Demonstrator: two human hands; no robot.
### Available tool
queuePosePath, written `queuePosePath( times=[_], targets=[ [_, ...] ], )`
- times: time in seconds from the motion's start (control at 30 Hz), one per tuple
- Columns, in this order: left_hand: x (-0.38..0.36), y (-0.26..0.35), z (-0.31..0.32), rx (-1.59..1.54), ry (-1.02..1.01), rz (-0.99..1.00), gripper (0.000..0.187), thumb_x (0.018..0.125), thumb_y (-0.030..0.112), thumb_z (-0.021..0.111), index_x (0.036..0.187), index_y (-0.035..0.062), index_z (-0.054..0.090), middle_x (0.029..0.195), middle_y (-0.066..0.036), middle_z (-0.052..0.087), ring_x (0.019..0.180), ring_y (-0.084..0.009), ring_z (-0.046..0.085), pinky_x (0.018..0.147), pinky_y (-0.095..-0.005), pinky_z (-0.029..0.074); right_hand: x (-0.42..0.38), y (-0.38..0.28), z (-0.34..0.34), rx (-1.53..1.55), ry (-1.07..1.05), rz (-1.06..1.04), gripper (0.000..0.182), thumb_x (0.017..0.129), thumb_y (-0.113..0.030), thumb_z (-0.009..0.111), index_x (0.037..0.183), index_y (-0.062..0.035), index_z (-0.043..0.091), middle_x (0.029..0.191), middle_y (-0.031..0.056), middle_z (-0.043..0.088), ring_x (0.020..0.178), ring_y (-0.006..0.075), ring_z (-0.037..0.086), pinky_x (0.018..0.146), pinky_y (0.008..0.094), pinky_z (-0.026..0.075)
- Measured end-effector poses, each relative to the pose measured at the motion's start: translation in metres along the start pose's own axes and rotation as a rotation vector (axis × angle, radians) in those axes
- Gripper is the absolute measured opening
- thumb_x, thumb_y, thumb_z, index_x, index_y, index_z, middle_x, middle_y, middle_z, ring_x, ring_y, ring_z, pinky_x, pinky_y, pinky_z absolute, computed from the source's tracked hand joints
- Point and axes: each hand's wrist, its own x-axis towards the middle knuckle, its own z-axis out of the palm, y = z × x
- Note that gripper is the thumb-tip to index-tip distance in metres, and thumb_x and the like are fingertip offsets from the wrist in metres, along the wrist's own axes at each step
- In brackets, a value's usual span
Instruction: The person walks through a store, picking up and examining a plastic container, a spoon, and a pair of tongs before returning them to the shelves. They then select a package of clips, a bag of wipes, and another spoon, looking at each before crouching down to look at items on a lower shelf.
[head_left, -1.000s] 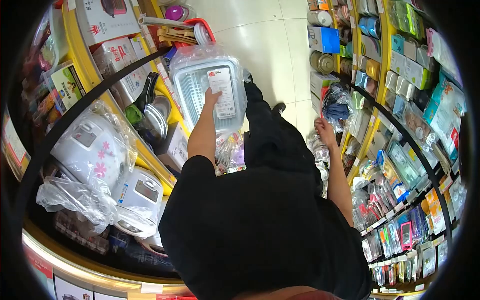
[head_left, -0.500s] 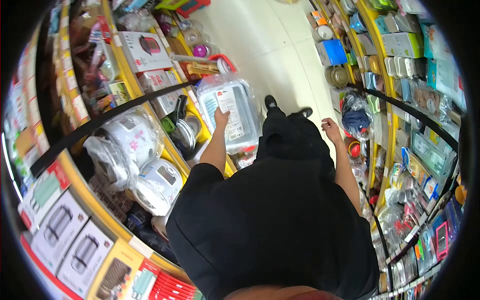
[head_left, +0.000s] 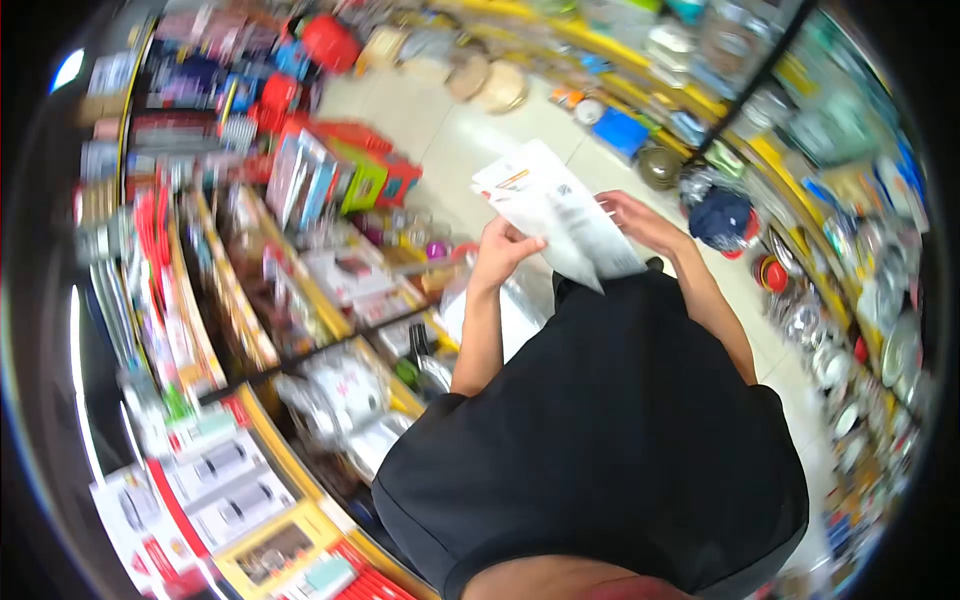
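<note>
A white printed packet [head_left: 560, 215] is held up in front of my black shirt, between both hands. My left hand [head_left: 507, 250] pinches its left edge, with the thumb lying over the front. At its right edge my right hand [head_left: 635, 220] has its fingers closed on the side, partly behind the packet. Below my left hand a pale, blurred plastic-wrapped item [head_left: 500, 310] lies by the shelf.
Shelves with boxed goods [head_left: 235, 460] and wrapped appliances [head_left: 345, 390] run along the left. More shelves with a blue box [head_left: 618, 131] and pots [head_left: 658, 165] line the right. A red and green carton [head_left: 370, 180] stands at the upper left.
My left hand has left the plastic-wrapped container. Both hands have come together on a white packet not seen before. The view has turned and the shelves have shifted.
</note>
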Motion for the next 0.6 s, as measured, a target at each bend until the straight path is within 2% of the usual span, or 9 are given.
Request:
queuePosePath(
  times=[0.03, 0.07, 0.1, 0.17, 0.27, 0.3, 0.43, 0.5, 0.6],
  targets=[
    [0.021, 0.006, 0.013, -0.147, -0.184, 0.009, 0.044, 0.068, 0.008, 0.071, 0.106, -0.0019, 0.051, 0.097, -0.006, 0.058, 0.081, -0.0141, 0.057, 0.069, -0.0257, 0.045, -0.016, -0.015, 0.004, -0.089, -0.076, -0.126, 0.060, 0.082, -0.048, 0.049, 0.125, -0.0074, 0.036, 0.118, 0.0070, 0.042, 0.110, 0.0147, 0.039, 0.092, 0.0321, 0.031],
    [0.045, 0.012, 0.036, -0.256, -0.272, 0.020, 0.045, 0.068, 0.008, 0.071, 0.106, -0.0023, 0.050, 0.097, -0.006, 0.058, 0.081, -0.0147, 0.057, 0.068, -0.0262, 0.046, -0.040, -0.034, 0.015, 0.079, -0.121, -0.145, 0.068, 0.081, -0.049, 0.049, 0.129, -0.0049, 0.029, 0.128, 0.0069, 0.034, 0.118, 0.0165, 0.031, 0.098, 0.0323, 0.024],
    [0.067, 0.016, 0.068, -0.362, -0.363, 0.009, 0.046, 0.067, 0.008, 0.071, 0.106, -0.0027, 0.050, 0.097, -0.007, 0.058, 0.081, -0.0152, 0.058, 0.068, -0.0267, 0.047, -0.059, -0.035, 0.016, 0.201, -0.166, -0.232, 0.069, 0.082, -0.046, 0.050, 0.131, -0.0036, 0.026, 0.130, 0.0075, 0.032, 0.120, 0.0167, 0.029, 0.099, 0.0318, 0.023],
    [0.094, 0.022, 0.125, -0.513, -0.459, -0.113, 0.049, 0.066, 0.009, 0.072, 0.108, -0.0020, 0.049, 0.097, -0.009, 0.059, 0.083, -0.0180, 0.059, 0.067, -0.0294, 0.050, -0.094, -0.039, 0.024, 0.281, -0.079, -0.408, 0.070, 0.082, -0.041, 0.053, 0.132, -0.0023, 0.022, 0.131, 0.0087, 0.031, 0.120, 0.0169, 0.028, 0.100, 0.0311, 0.022],
    [0.142, 0.018, 0.187, -0.455, -0.855, -0.335, 0.049, 0.068, 0.011, 0.070, 0.109, -0.0015, 0.048, 0.098, -0.010, 0.058, 0.083, -0.0205, 0.060, 0.071, -0.0320, 0.051, -0.155, -0.061, 0.033, 0.068, 0.332, -0.584, 0.068, 0.079, -0.029, 0.058, 0.131, -0.0010, 0.024, 0.123, 0.0110, 0.040, 0.113, 0.0166, 0.037, 0.096, 0.0301, 0.028],
    [0.146, 0.015, 0.209, -0.424, -0.854, -0.427, 0.047, 0.070, 0.011, 0.068, 0.110, -0.0010, 0.047, 0.100, -0.012, 0.057, 0.083, -0.0213, 0.060, 0.072, -0.0338, 0.051, -0.166, -0.053, 0.038, 0.090, 0.548, -0.597, 0.066, 0.078, -0.026, 0.060, 0.129, -0.0007, 0.026, 0.121, 0.0103, 0.041, 0.112, 0.0159, 0.038, 0.095, 0.0297, 0.029],
    [0.157, 0.001, 0.281, -0.300, -1.055, -0.494, 0.040, 0.081, 0.013, 0.054, 0.117, -0.0015, 0.042, 0.107, -0.013, 0.054, 0.091, -0.0225, 0.058, 0.077, -0.0339, 0.050, -0.200, -0.063, 0.064, 0.173, 1.241, -0.698, 0.056, 0.075, -0.021, 0.064, 0.119, 0.0001, 0.036, 0.112, 0.0081, 0.047, 0.104, 0.0132, 0.044, 0.091, 0.0276, 0.034],
    [0.152, -0.016, 0.305, -0.251, -1.111, -0.514, 0.039, 0.085, 0.016, 0.049, 0.118, -0.0020, 0.041, 0.109, -0.014, 0.053, 0.094, -0.0227, 0.056, 0.079, -0.0337, 0.048, -0.211, -0.054, 0.072, 0.228, 1.415, -0.733, 0.052, 0.074, -0.019, 0.065, 0.116, -0.0001, 0.040, 0.107, 0.0067, 0.050, 0.099, 0.0122, 0.046, 0.088, 0.0269, 0.036],
    [0.144, -0.039, 0.325, -0.344, -1.179, -0.832, 0.038, 0.088, 0.022, 0.043, 0.118, -0.0003, 0.043, 0.108, -0.014, 0.054, 0.093, -0.0237, 0.056, 0.079, -0.0339, 0.048, -0.213, -0.026, 0.077, 0.344, 1.645, -0.797, 0.045, 0.074, -0.017, 0.065, 0.110, 0.0001, 0.045, 0.099, 0.0052, 0.054, 0.090, 0.0106, 0.050, 0.083, 0.0258, 0.039]
  ],
)
